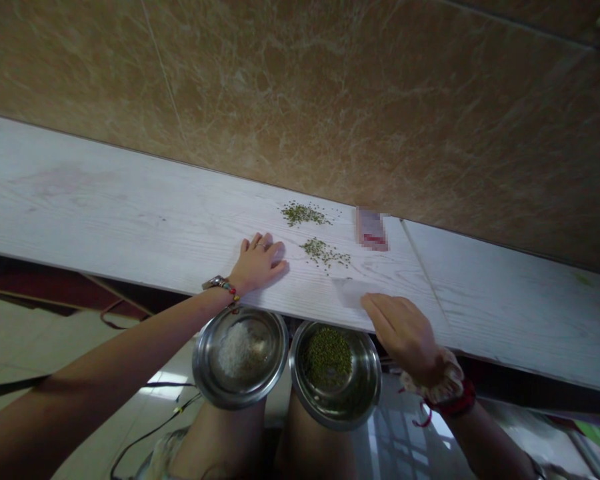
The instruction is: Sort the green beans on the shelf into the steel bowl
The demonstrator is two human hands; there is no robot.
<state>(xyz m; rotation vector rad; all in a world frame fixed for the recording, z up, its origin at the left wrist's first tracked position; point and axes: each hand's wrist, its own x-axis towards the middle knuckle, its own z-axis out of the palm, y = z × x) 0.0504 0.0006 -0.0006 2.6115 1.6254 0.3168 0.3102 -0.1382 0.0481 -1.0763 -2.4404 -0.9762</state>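
My left hand point(260, 263) rests palm down on the white wood-grain shelf point(130, 200), fingers spread, holding nothing. Just right of its fingertips lie two loose patches of green mung beans, a denser back one point(303, 214) and a scattered front one point(324, 253). With fingers closed, my right hand point(405, 330) grips a thin, translucent whitish sheet point(349, 291) near the shelf's front edge. Below that edge, a steel bowl of mung beans point(373, 393) sits at my right knee. Beside it on the left is another steel bowl point(199, 363) holding white grains.
A small blurred pinkish-grey packet point(371, 230) lies at the back of the shelf by the brown marbled wall point(300, 100). A seam crosses the shelf to its right. Dark cables point(150, 433) hang at the lower left above the tiled floor.
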